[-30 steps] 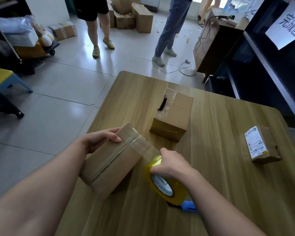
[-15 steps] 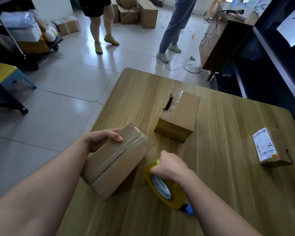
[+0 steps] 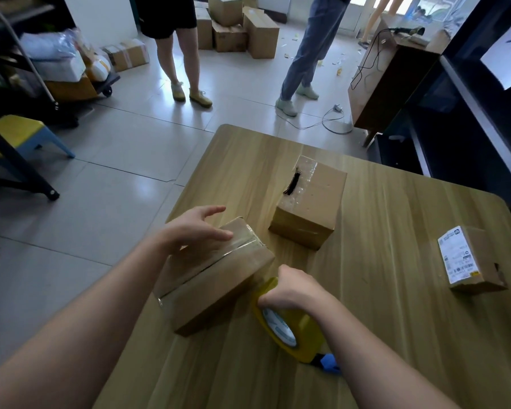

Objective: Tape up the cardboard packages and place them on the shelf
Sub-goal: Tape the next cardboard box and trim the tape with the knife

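Note:
A flat cardboard box point(image 3: 219, 278) lies near the left edge of the wooden table point(image 3: 396, 320), with clear tape running along its top seam. My left hand point(image 3: 195, 228) hovers over the box's far end, fingers straight and spread, thumb lying on the taped top. My right hand point(image 3: 292, 290) grips a yellow tape roll point(image 3: 289, 326) on a blue-handled dispenser, just off the box's right end. A taller taped box point(image 3: 310, 208) stands behind. A small labelled package point(image 3: 469, 258) lies at the right.
A dark shelf unit point(image 3: 469, 119) with a white paper sign stands at the right, past the table. Two people point(image 3: 307, 54) stand on the tiled floor behind, among several cardboard boxes. A cart point(image 3: 71, 78) and a yellow stool point(image 3: 18, 134) are at the left.
My left hand let go of the box's far corner and opened, fingers now spread over the top. The right hand with the tape roll stays at the box's right end.

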Motion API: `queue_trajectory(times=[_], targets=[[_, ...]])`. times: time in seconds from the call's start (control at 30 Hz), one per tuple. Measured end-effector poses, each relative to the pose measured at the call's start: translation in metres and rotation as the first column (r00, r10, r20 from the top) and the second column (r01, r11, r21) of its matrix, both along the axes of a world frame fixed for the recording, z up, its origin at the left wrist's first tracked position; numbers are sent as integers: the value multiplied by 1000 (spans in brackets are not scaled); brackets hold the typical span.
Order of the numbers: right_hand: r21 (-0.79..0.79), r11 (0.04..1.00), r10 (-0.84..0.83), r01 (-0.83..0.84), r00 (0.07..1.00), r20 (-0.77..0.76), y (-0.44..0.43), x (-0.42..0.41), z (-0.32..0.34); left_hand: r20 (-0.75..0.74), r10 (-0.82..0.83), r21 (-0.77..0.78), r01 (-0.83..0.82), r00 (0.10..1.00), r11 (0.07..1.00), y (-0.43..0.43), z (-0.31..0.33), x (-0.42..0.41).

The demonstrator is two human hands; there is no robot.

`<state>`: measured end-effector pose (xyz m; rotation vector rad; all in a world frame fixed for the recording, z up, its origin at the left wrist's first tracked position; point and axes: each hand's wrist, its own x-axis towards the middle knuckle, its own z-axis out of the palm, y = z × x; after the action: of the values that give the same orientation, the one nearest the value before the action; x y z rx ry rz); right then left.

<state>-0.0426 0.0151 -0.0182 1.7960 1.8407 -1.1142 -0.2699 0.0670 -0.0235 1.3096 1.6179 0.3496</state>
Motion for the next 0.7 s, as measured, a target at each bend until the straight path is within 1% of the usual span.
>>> queue_trajectory(times=[0.03,0.07,0.1,0.13,0.17,0.2,0.23,0.4,0.5,0.57,0.63,0.7], targets=[[-15,1000,-5,5,1000,-9,-1,0,1,-134,-41,58,49,990,997,-8,6,10],[-23,1000,-9,9,1000,-17,-2,1,1,-277,-118,70,142,954,987,-17,10,21],[-24,1000,-15,14,1000,-18,-3,1,1,-394,-206,45,242,896,969,-26,12,32],[-22,999,-25,24,1000,-14,-4,1,1,-478,-280,6,322,833,947,-34,12,41],[-21,999,-35,35,999,-10,-5,2,0,-529,-324,-23,368,784,930,-39,11,49],[-21,999,-44,44,999,-13,-7,2,-1,-553,-341,-39,385,760,922,-43,9,54],[-22,999,-49,48,999,-20,-9,3,-1,-559,-343,-49,383,755,923,-45,8,57],[22,998,-49,50,997,-64,-21,12,0,-556,-306,-19,356,773,934,-38,9,58],[63,995,-73,82,987,-140,-33,15,1,-558,-275,30,350,783,936,-34,11,53],[90,990,-90,108,978,-188,-41,14,2,-553,-294,25,369,779,929,-30,12,49],[78,987,-121,142,967,-222,-46,11,4,-556,-322,2,389,766,921,-26,13,45],[31,983,-166,179,956,-243,-48,7,5,-555,-332,-19,387,763,922,-22,14,42]])
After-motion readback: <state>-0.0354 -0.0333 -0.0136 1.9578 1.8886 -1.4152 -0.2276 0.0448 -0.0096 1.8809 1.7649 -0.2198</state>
